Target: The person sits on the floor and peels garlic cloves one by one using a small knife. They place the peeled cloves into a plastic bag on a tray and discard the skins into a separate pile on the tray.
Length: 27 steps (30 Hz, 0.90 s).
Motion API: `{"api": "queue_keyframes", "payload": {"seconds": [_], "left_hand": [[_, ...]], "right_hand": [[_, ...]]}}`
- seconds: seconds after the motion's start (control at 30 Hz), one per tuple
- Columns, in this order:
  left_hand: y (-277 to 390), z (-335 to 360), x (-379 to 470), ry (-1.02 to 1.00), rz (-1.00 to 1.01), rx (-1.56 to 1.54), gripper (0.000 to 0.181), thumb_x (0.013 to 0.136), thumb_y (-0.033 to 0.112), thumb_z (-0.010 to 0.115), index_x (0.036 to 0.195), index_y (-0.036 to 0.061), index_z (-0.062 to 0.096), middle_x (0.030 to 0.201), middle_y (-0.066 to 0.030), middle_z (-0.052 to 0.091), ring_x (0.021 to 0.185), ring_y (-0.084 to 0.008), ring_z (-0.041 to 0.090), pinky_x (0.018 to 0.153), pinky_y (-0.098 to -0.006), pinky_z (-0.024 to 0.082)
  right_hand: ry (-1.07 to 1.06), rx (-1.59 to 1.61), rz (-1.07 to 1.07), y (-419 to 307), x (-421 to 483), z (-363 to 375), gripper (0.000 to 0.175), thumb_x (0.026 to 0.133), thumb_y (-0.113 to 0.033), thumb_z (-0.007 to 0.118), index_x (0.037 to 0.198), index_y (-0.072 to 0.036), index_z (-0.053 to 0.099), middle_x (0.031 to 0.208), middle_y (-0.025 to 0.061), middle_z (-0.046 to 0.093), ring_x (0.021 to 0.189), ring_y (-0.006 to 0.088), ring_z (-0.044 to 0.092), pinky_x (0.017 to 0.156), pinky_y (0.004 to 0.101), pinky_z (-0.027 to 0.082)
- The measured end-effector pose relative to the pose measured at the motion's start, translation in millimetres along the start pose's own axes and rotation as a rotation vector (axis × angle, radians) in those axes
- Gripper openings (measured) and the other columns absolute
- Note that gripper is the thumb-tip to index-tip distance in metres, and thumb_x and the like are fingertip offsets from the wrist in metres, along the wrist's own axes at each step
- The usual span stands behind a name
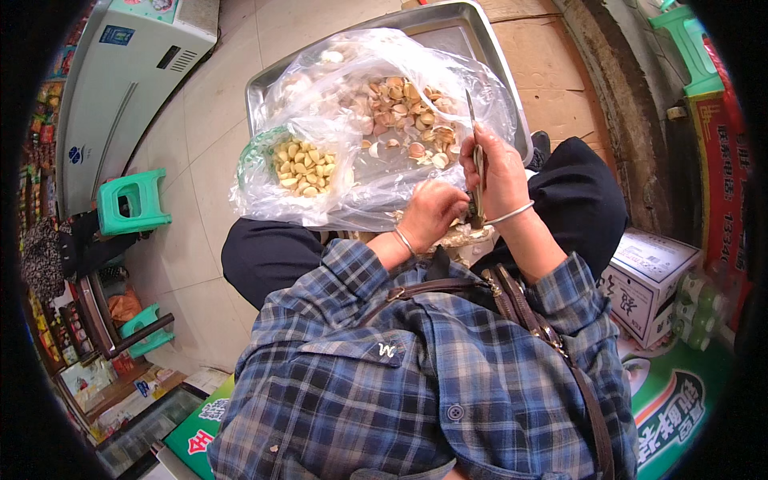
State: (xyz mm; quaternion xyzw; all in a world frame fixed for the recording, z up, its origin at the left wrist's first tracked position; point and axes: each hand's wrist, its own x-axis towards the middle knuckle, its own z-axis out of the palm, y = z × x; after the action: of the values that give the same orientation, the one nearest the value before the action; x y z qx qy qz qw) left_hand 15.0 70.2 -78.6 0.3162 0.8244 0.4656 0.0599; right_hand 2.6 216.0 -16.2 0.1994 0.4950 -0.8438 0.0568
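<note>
My right hand [495,171] is closed around a small knife [479,157], its blade pointing away from me. Just left of it my left hand [431,211] has bent fingers, close to the knife's lower end; whether they pinch anything is hidden. Beyond both hands, a metal tray [510,96] bears a clear plastic bag [384,207] with unpeeled garlic cloves [414,108] lying on it. At its near left, peeled garlic cloves [305,168] fill a smaller plastic bag [252,162] with a green edge. Garlic skins [459,237] lie below my hands, over my lap.
Green plastic stools [133,203] and a white freezer cabinet [120,90] stand at the left. Flattened cardboard [540,72] covers the floor beyond the tray's right side. A printed white carton [645,288] is beside my right knee, with green bottles [699,312] next to it.
</note>
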Motion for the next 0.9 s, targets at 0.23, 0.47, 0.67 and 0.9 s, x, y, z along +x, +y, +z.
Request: {"api": "queue_keyframes", "payload": {"seconds": [0.23,0.47,0.67,0.9], "left_hand": [[-103.1,-21.1,26.3,0.206,-0.222,0.426,0.018,0.073,0.002,0.057,0.090,0.0056,0.060,0.092,-0.0135,0.055,0.086,-0.0315,0.056,0.076,-0.0388,0.046],[-132.9,-21.8,29.6,0.055,-0.331,0.505,0.013,0.074,0.003,0.057,0.087,0.0054,0.056,0.090,-0.0156,0.053,0.084,-0.0355,0.056,0.071,-0.0432,0.046],[-119.1,-28.3,15.8,0.039,-0.406,0.124,0.015,0.079,0.004,0.058,0.094,0.0044,0.059,0.088,-0.0094,0.061,0.077,-0.0232,0.059,0.067,-0.0339,0.048],[-7.1,-63.2,-15.4,-0.046,-0.697,-0.809,0.019,0.086,0.005,0.057,0.105,0.0018,0.058,0.090,-0.0046,0.062,0.076,-0.0100,0.059,0.065,-0.0232,0.050]], "right_hand": [[-0.022,-0.045,0.022,2.0,-0.3,2.2,0.033,0.088,-0.033,0.056,0.073,-0.003,0.058,0.058,0.0022,0.049,0.043,0.0068,0.041,0.040,0.0193,0.032],[-0.036,-0.159,0.061,7.3,2.3,5.4,0.030,0.085,-0.032,0.062,0.071,-0.006,0.061,0.055,-0.0047,0.046,0.044,0.0029,0.038,0.040,0.0173,0.030],[-0.051,-0.379,-0.052,15.3,2.3,4.0,0.026,0.078,-0.028,0.069,0.072,-0.004,0.061,0.058,-0.0040,0.049,0.049,0.0037,0.040,0.044,0.0197,0.031],[-0.100,-0.650,-0.090,19.0,-3.0,-3.3,0.031,0.078,-0.030,0.065,0.073,0.000,0.058,0.057,-0.0002,0.049,0.056,0.0061,0.040,0.050,0.0252,0.034]]}}
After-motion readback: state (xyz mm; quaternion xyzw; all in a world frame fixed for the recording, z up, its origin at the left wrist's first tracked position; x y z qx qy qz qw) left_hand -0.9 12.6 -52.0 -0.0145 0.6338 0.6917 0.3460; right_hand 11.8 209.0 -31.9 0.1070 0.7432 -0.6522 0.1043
